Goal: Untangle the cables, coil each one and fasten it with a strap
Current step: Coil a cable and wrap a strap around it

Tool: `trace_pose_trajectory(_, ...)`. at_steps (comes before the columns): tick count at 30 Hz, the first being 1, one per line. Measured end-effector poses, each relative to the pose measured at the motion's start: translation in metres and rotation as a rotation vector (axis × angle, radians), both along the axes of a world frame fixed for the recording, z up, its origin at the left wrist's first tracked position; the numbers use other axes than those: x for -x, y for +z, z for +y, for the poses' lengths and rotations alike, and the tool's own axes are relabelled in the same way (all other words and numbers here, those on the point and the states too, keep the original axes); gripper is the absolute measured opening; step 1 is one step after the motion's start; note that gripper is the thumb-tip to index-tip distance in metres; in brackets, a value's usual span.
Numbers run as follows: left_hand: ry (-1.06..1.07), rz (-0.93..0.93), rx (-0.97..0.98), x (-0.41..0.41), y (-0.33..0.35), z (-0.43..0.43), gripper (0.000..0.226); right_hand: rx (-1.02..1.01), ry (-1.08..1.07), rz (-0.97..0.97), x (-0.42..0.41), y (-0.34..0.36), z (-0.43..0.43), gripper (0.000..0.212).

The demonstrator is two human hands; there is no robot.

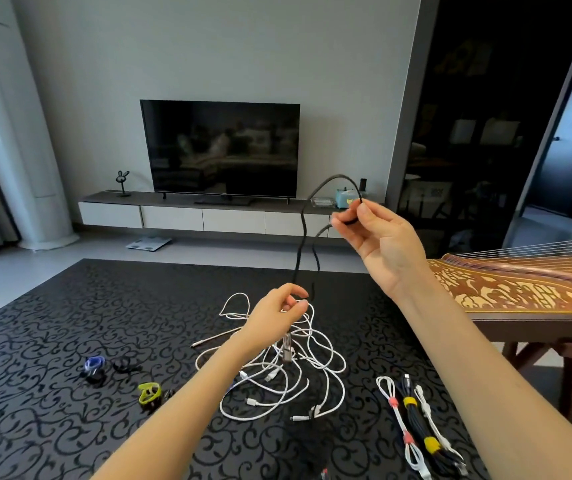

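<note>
Right hand (378,237) pinches black cable (300,251) up high, left hand (274,315) pinches it lower, above white tangle (277,375). Loose straps (149,392) left, strapped coils (416,427) right on black patterned table (52,341); TV (220,148) far.

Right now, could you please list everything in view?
mat: one, black patterned, floor
black cable: one, black, raised above mat
white cables: several, white, tangled on mat
fastened bundles: three, white and black, mat's right
loose straps: at least three, blue, black, yellow-green, mat's left
television: one, black, wall console
stringed instrument: one, brown, far right
left hand: fingers pinch cable low
right hand: fingers pinch cable high
</note>
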State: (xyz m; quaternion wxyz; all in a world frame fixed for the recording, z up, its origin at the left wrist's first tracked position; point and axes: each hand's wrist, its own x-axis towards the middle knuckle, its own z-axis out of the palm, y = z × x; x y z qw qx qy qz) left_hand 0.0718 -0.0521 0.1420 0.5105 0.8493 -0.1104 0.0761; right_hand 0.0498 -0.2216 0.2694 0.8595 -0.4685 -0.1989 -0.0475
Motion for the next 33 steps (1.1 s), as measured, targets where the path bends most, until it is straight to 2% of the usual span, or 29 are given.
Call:
trace_pose_trajectory(1, 0.04, -0.008, 0.037, 0.0, -0.001, -0.002, 0.006, 0.038, 0.004, 0.011, 0.001, -0.003, 0.0, 0.02)
trace_pose_trajectory(3, 0.232, -0.068, 0.07, -0.002, 0.002, -0.002, 0.025, 0.142, 0.005, 0.019, 0.003, -0.009, 0.001, 0.02)
trace_pose_trajectory(5, 0.402, -0.155, 0.025, -0.003, 0.011, 0.0, 0.035, 0.208, 0.021, 0.011, 0.004, -0.014, 0.001, 0.019)
trace_pose_trajectory(7, 0.438, -0.2, -0.001, -0.003, 0.017, 0.003, 0.037, 0.235, 0.056, -0.016, 0.005, -0.017, 0.0, 0.019)
trace_pose_trajectory(9, 0.383, -0.153, 0.061, -0.005, 0.019, 0.007, 0.026, 0.218, 0.088, -0.033, 0.006, -0.018, -0.005, 0.014)
trace_pose_trajectory(10, 0.323, -0.083, 0.183, -0.005, 0.019, 0.011, 0.019, 0.18, 0.097, -0.025, 0.007, -0.019, -0.009, 0.013)
trace_pose_trajectory(13, 0.116, 0.215, 0.61, -0.001, 0.016, 0.031, 0.03, -0.028, 0.067, 0.051, 0.002, -0.025, -0.03, 0.015)
trace_pose_trajectory(15, 0.042, 0.331, 0.669, 0.007, 0.009, 0.043, 0.034, -0.016, -0.018, 0.103, -0.002, -0.033, -0.048, 0.015)
trace_pose_trajectory(16, -0.004, 0.373, 0.697, 0.012, 0.005, 0.049, 0.035, 0.111, -0.081, 0.126, -0.005, -0.037, -0.056, 0.017)
trace_pose_trajectory(20, -0.095, 0.418, 0.859, 0.024, 0.012, 0.061, 0.033, 0.927, -0.224, 0.155, -0.006, -0.063, -0.057, 0.028)
trace_pose_trajectory(22, -0.138, 0.379, 0.797, 0.029, 0.022, 0.059, 0.035, 1.075, -0.235, 0.129, -0.001, -0.068, -0.044, 0.044)
trace_pose_trajectory(24, -0.191, 0.348, 0.687, 0.034, 0.034, 0.052, 0.04, 1.042, -0.186, 0.073, 0.009, -0.065, -0.026, 0.053)
trace_pose_trajectory(26, -0.223, 0.356, 0.649, 0.04, 0.044, 0.043, 0.043, 0.968, -0.089, 0.04, 0.023, -0.062, -0.005, 0.039)
trace_pose_trajectory(28, -0.229, 0.367, 0.611, 0.045, 0.053, 0.035, 0.036, 0.911, 0.005, 0.035, 0.036, -0.064, 0.015, 0.026)
trace_pose_trajectory(31, -0.149, 0.358, 0.468, 0.051, 0.06, 0.026, 0.029, 0.776, 0.061, 0.096, 0.051, -0.065, 0.032, 0.035)
trace_pose_trajectory(33, -0.104, 0.355, 0.41, 0.053, 0.062, 0.023, 0.029, 0.721, 0.042, 0.121, 0.061, -0.063, 0.034, 0.033)
